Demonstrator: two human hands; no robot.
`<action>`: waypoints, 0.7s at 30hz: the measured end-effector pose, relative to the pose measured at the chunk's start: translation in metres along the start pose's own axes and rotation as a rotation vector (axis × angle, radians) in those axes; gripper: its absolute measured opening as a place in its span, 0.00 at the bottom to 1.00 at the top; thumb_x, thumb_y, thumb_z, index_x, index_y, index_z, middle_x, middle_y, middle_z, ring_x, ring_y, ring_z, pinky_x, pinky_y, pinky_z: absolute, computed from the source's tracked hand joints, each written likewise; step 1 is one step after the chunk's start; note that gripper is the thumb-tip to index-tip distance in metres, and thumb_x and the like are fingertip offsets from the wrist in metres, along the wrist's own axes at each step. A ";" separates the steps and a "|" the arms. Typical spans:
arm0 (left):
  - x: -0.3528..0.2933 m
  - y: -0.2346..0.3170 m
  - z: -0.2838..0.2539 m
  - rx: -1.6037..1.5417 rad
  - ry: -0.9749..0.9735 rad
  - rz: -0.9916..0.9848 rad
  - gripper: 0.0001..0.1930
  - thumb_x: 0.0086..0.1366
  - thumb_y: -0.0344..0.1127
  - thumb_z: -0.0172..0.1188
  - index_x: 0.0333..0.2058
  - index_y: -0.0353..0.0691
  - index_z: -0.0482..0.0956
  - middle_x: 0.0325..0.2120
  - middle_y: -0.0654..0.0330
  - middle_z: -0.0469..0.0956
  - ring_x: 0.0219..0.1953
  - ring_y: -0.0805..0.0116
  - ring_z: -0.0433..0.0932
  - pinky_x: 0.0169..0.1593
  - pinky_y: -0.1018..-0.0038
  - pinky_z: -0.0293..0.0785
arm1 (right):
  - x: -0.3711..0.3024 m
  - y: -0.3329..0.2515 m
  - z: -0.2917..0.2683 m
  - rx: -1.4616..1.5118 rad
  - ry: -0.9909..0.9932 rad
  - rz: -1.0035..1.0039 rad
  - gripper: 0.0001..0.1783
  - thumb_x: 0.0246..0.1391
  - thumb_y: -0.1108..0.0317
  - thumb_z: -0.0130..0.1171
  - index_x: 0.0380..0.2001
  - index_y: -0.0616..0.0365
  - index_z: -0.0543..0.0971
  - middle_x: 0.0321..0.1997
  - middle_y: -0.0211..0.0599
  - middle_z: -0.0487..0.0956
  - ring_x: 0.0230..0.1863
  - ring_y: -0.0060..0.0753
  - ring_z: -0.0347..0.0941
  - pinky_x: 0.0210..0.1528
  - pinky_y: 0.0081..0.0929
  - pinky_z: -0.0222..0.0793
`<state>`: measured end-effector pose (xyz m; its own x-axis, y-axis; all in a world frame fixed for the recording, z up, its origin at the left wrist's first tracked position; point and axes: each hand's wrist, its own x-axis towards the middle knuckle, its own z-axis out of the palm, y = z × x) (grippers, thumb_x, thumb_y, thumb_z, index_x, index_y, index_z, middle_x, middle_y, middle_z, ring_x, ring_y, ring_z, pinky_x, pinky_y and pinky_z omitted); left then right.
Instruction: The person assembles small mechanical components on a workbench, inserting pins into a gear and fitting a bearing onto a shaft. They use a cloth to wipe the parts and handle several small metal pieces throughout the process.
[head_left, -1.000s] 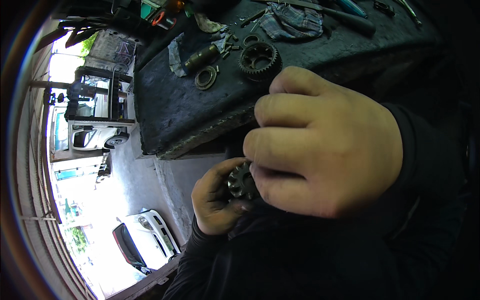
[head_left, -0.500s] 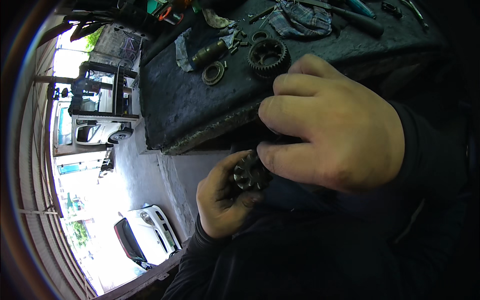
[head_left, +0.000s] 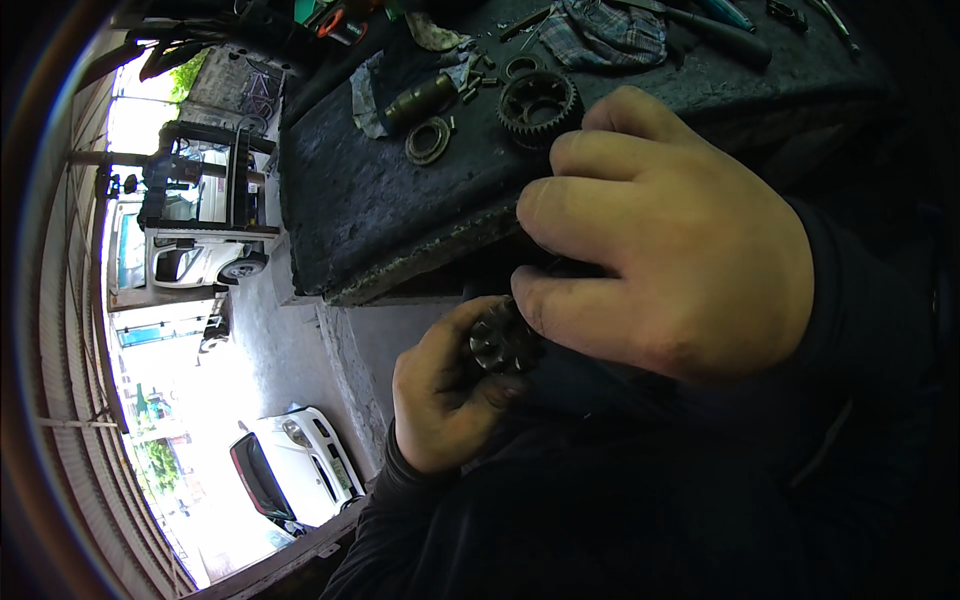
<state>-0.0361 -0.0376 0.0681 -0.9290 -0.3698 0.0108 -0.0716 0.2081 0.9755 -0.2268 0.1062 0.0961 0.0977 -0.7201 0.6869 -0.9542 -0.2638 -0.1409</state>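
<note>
The small gear (head_left: 497, 342) is dark grey, nearly black, with paler glints on its teeth; the large gear (head_left: 545, 130) is dark grey too. The surface (head_left: 335, 215) is black, the cylinder (head_left: 420, 100) olive-gold. The cloth (head_left: 605, 35) is plaid (pale lines crossing on blue-grey). The right sleeve (head_left: 860, 290) is black, the spool (head_left: 329, 26) orange-red, the car (head_left: 300, 470) white with a dark windscreen (head_left: 260, 475).

Dk workbench (head_left: 345, 215), grey conc. floor (head_left: 285, 345), ribbed sheeting (head_left: 60, 330) at L, v. bright daylight

Holds left hand (head_left: 428, 405) curled, thumb (head_left: 495, 392) opposite fingers (head_left: 458, 322); presents right hand (head_left: 680, 240) to its right, back uppermost, fingers bent toward left hand.
</note>
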 end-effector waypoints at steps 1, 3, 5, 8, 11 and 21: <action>0.000 -0.001 0.000 -0.012 0.016 -0.017 0.33 0.58 0.44 0.70 0.53 0.25 0.70 0.39 0.53 0.82 0.42 0.67 0.82 0.46 0.74 0.78 | 0.000 0.001 0.001 -0.002 0.000 -0.007 0.11 0.34 0.69 0.65 0.27 0.56 0.82 0.32 0.36 0.76 0.33 0.33 0.72 0.40 0.35 0.68; 0.000 0.001 -0.001 -0.005 0.014 -0.020 0.34 0.58 0.46 0.70 0.53 0.25 0.70 0.40 0.52 0.81 0.43 0.67 0.82 0.47 0.74 0.78 | -0.001 0.001 -0.002 0.004 -0.019 -0.021 0.11 0.34 0.68 0.65 0.27 0.56 0.82 0.32 0.36 0.76 0.33 0.33 0.72 0.39 0.35 0.67; -0.001 0.003 -0.003 0.011 0.012 -0.030 0.35 0.58 0.48 0.70 0.53 0.25 0.70 0.40 0.52 0.81 0.43 0.67 0.81 0.47 0.74 0.78 | 0.000 0.001 -0.003 0.017 -0.022 -0.028 0.11 0.33 0.68 0.65 0.27 0.56 0.82 0.31 0.36 0.76 0.32 0.32 0.72 0.39 0.35 0.67; -0.003 0.005 -0.007 0.025 0.002 -0.053 0.36 0.58 0.50 0.69 0.54 0.25 0.70 0.40 0.53 0.81 0.43 0.68 0.81 0.48 0.73 0.77 | 0.001 0.001 -0.002 0.022 0.025 -0.021 0.11 0.33 0.68 0.65 0.27 0.56 0.82 0.30 0.35 0.75 0.31 0.31 0.71 0.38 0.35 0.66; -0.001 0.004 -0.007 -0.016 -0.018 -0.076 0.36 0.59 0.52 0.68 0.54 0.26 0.70 0.40 0.54 0.81 0.43 0.68 0.80 0.49 0.73 0.76 | 0.000 0.003 0.000 0.023 0.060 -0.015 0.11 0.33 0.68 0.65 0.26 0.55 0.82 0.29 0.33 0.74 0.31 0.31 0.70 0.38 0.35 0.66; 0.001 0.005 -0.002 -0.069 -0.091 -0.129 0.34 0.60 0.50 0.67 0.54 0.27 0.70 0.39 0.55 0.81 0.42 0.69 0.80 0.48 0.73 0.76 | -0.001 0.004 0.008 0.011 0.058 -0.070 0.09 0.32 0.68 0.65 0.23 0.55 0.81 0.29 0.32 0.75 0.31 0.31 0.71 0.39 0.36 0.66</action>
<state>-0.0367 -0.0388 0.0729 -0.9431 -0.3052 -0.1321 -0.1700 0.1010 0.9803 -0.2286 0.1010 0.0891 0.1469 -0.6615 0.7354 -0.9424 -0.3195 -0.0991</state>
